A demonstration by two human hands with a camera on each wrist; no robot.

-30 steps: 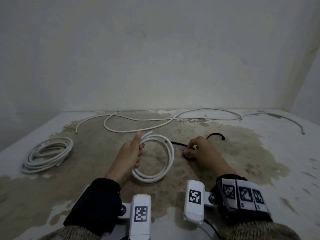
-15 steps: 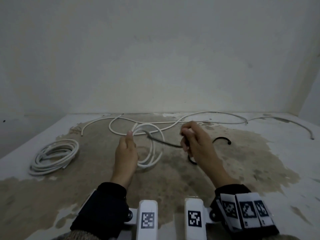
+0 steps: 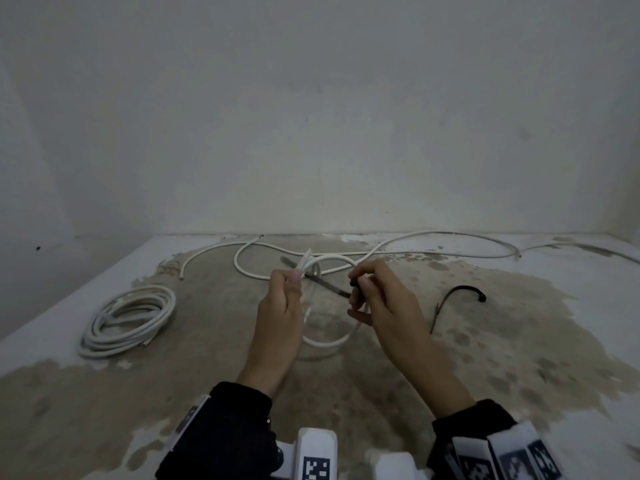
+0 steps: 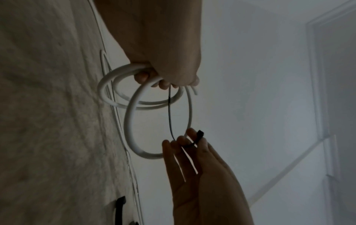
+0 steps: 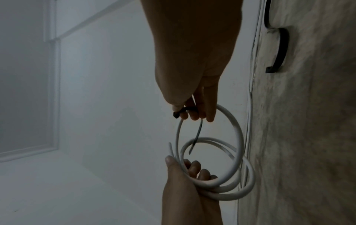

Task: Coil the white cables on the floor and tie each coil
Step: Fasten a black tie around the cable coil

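**Getting the tie ready for the coil**

The left hand [image 3: 280, 308] was curled tight round a small coil of white cable [image 5: 227, 170], and held it up off the floor [image 3: 519, 358]. Holding the loops together in one fist likely stopped them from springing apart.

The right hand [image 3: 384, 306] pinched a black zip tie [image 4: 170, 115] near its head. The thin tail of the tie pointed into the middle of the loops. That looked like the way to thread it through, so it could wrap round the bundle.

A finished coil [image 3: 128, 320] lay on the floor to the left, well apart from the hands. A long loose white cable [image 3: 450, 233] lay near the wall [image 3: 311, 116], not coiled yet. A spare black zip tie [image 3: 460, 296] lay on the floor to the right, likely kept for that cable.
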